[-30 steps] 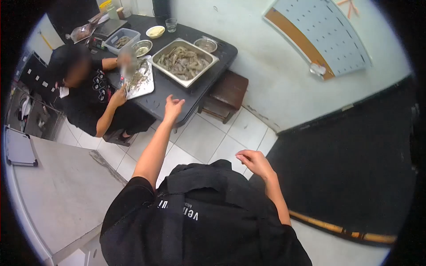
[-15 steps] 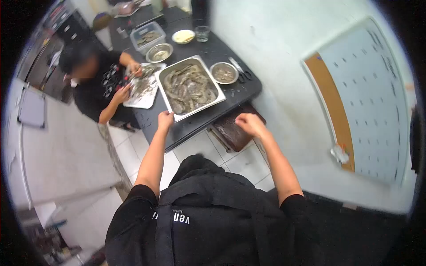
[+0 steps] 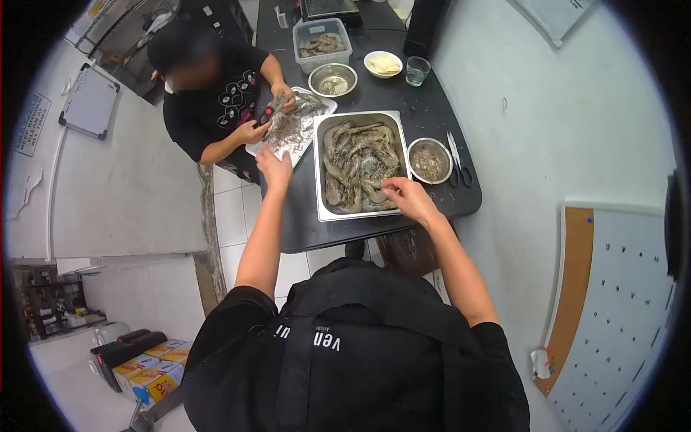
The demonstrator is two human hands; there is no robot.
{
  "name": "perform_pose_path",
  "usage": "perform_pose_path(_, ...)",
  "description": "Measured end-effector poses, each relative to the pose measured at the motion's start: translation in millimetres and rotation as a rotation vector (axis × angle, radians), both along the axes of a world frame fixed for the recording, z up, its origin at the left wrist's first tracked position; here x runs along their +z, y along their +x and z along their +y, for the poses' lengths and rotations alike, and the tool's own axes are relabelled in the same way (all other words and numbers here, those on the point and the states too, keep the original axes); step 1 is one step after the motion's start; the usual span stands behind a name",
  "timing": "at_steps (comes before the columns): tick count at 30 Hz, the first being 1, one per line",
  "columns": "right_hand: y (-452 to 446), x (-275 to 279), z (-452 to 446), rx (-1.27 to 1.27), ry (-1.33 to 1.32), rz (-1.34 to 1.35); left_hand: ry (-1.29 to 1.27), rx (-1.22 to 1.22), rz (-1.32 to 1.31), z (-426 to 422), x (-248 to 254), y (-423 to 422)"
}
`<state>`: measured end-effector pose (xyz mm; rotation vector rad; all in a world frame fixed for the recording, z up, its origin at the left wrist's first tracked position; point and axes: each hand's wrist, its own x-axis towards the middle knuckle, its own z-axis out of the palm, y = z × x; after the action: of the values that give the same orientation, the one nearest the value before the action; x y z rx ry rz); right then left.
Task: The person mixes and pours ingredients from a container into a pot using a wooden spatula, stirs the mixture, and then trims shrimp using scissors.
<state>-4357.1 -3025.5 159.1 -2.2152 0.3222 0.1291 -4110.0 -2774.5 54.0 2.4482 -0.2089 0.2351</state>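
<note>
A steel pan (image 3: 322, 210) full of raw grey shrimp (image 3: 360, 160) sits at the near end of the black table. My right hand (image 3: 409, 199) is over the pan's near right corner, its fingers bent; whether they touch a shrimp is too small to tell. Left of the pan, my left hand (image 3: 274, 170) hovers by the near edge of a white tray (image 3: 308, 147) with shrimp and scraps, fingers apart and empty. Right of the pan are a steel bowl (image 3: 430, 160) of small scraps and scissors (image 3: 458, 160).
A co-worker (image 3: 209, 93) at the table's left side holds a shrimp and a red-and-black tool over the tray. Farther back stand a steel bowl (image 3: 332, 80), a plastic tub (image 3: 322, 45), a white bowl (image 3: 383, 64) and a glass (image 3: 417, 71). A stool (image 3: 408, 252) is below the near edge.
My view has moved closer to the table and turned. Both hands have come forward to it, the right one now over the pan, the left one beside the tray with its fingers spread.
</note>
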Motion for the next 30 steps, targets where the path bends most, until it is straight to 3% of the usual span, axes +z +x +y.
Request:
perform_pose_path(3,-11.7,-21.7,-22.0,-0.065,-0.025,0.004,-0.053,0.165,0.052,7.2,0.9,18.6)
perform_pose_path(6,-35.5,-35.7,-45.8,-0.104,0.036,0.159,-0.015,0.152,0.070,9.3,6.0,27.4)
perform_pose_path(12,-66.5,-31.6,-82.2,-0.195,0.044,0.098,0.065,0.120,-0.003,10.7,17.8,46.5)
perform_pose_path(17,-68.1,-29.5,-92.7,-0.142,0.012,0.090,0.102,0.116,-0.019,-0.2,38.2,45.2)
perform_pose_path(19,-68.4,-34.0,-100.0,-0.013,-0.087,0.046,0.109,0.107,0.000,-9.0,46.8,40.5)
perform_pose_path(24,-65.1,-19.2,-114.4,0.009,-0.046,0.058,0.079,0.068,0.076,-30.4,96.1,9.6)
perform_pose_path(30,-64.2,-16.1,-138.6,0.012,0.029,0.065,0.173,0.127,0.010,-13.2,67.5,31.5)
